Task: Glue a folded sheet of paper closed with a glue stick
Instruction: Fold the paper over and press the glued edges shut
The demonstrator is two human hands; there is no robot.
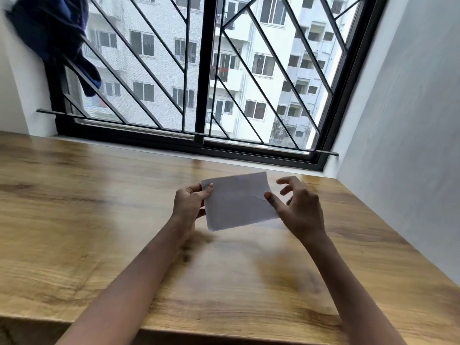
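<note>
Two bare forearms reach out over the wooden table [99, 220], and between the hands a folded sheet of paper [236, 202] is held up off the surface, slightly tilted. The left hand [190, 202] pinches its left edge, thumb on the near face and fingers curled behind. The right hand [296, 207] is spread and loosely bent, with only the thumb tip at the right edge. Beyond stands a barred window [224, 70] – a dark blue cloth [57, 33] hangs at its left.

White paper [239, 202], wood-grain brown table [74, 195], dark blue cloth [57, 33]
</note>
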